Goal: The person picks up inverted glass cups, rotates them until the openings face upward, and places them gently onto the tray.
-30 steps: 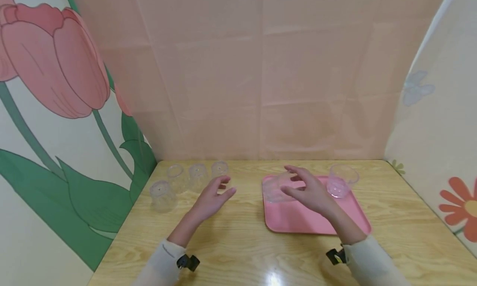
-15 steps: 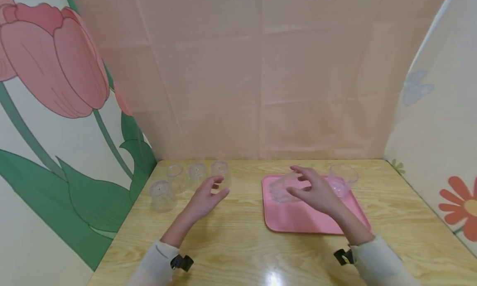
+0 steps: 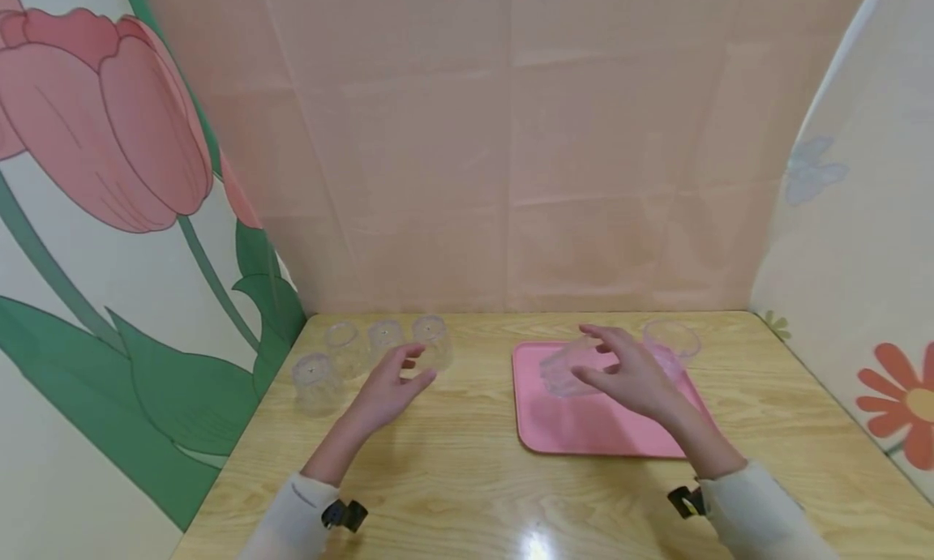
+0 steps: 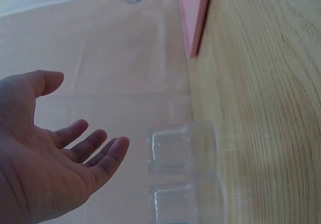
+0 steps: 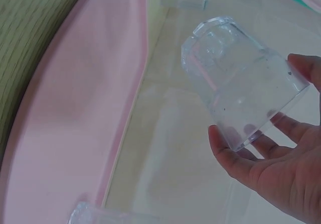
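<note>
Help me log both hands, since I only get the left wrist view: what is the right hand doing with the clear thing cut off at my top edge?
Observer: The right wrist view shows the right hand gripping a tilted cup, its fingers curled round the rim end.
Operator: Thanks. I count two upturned cups by the left hand; is that all on that side?
Observer: No, the head view shows four cups on the table left of the tray.
Operator: Does the pink tray carry anything?
Observer: Yes, a clear cup stands mouth up near its far right corner, partly hidden by the right hand.
</note>
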The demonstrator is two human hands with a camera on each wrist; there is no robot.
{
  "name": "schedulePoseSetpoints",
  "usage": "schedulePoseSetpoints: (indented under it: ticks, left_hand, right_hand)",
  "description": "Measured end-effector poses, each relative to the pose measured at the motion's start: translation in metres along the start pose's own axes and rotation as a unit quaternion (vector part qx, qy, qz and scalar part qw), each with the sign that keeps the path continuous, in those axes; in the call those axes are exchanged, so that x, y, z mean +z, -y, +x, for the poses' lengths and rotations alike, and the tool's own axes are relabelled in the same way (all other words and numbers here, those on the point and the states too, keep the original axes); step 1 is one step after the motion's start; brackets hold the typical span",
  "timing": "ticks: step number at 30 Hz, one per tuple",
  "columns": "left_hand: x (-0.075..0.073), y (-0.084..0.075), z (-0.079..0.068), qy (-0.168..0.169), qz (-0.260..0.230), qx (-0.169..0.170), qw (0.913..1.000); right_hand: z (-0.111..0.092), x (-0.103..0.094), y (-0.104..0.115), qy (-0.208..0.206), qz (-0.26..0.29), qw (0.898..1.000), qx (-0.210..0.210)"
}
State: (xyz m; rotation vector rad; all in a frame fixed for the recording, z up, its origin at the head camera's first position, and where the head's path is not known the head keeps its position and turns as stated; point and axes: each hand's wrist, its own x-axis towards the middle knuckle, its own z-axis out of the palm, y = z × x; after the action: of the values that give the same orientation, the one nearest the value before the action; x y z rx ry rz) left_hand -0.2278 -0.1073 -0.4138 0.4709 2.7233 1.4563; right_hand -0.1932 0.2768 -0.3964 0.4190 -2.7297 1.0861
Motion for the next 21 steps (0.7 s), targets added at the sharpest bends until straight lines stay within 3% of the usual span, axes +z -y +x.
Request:
schedulePoseSetpoints:
  ticks: [13,21]
  left_hand:
    - [-0.015,0.010,-0.004,-0.017,0.034,-0.025,0.9990]
    - [-0.028,0.017,-0.007,-0.024,0.041,-0.016,0.9987]
  right_hand:
    - [0.000,-0.006,-0.015,-0.001,-0.037,0.999,0.001]
    - [0.002,-0.013,-0.022,0.002,-0.066,0.998,0.015]
